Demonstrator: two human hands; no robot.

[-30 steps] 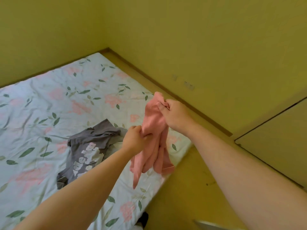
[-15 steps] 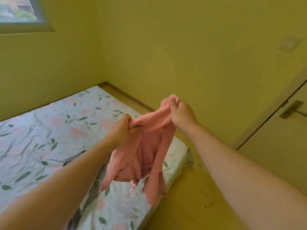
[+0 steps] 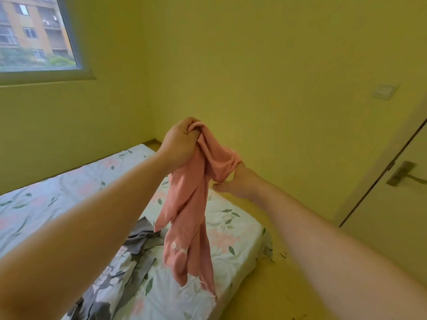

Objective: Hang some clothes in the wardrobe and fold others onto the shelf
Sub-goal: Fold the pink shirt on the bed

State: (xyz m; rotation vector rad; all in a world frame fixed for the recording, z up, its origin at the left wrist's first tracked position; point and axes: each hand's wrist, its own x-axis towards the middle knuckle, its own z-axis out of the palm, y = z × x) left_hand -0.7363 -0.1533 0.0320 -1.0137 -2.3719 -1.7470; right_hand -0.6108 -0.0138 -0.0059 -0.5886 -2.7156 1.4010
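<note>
**Left hand [image 3: 182,140] bunches the top of a pink garment [image 3: 187,215] above the bed's corner**

Fingers of that hand are curled tight around a gathered handful of the cloth, raised in front of the yellow wall.

At far left a window [image 3: 39,35] looks out on an apartment block. Below it lies the bed [image 3: 46,204] under a floral sheet, with a grey printed garment [image 3: 136,239] crumpled on it near the lower edge. The pink garment hangs in long folds from the left fist, clear of the sheet, with its lowest tips over the bed's near corner. A fold of it drapes over the right hand [image 3: 242,181], which sits lower. Its thumb shows under the cloth and its fingers are hidden, so its hold cannot be told. Further right are a light switch [image 3: 384,90] and a door [image 3: 411,227] with a lever handle [image 3: 402,174].
</note>
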